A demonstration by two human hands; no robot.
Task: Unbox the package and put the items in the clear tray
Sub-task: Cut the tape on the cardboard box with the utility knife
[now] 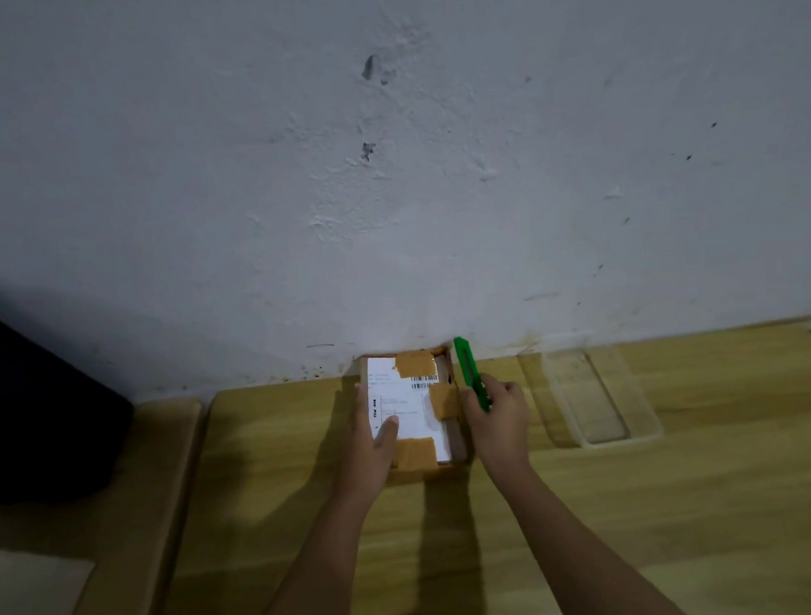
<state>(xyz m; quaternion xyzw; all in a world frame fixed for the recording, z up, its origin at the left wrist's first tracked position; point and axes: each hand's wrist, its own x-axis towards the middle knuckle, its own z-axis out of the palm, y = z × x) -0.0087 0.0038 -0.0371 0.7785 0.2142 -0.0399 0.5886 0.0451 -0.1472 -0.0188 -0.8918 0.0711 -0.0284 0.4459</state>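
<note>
My left hand (370, 441) presses flat, fingers together, on the taped brown cardboard box (410, 411); my right hand (496, 412) clamps the green plastic utility knife (469, 374) at its right edge.

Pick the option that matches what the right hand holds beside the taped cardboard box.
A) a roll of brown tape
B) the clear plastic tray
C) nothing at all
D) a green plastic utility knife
D: the right hand grips a green plastic utility knife at the right edge of the taped cardboard box, while the clear plastic tray sits untouched further right.
</note>
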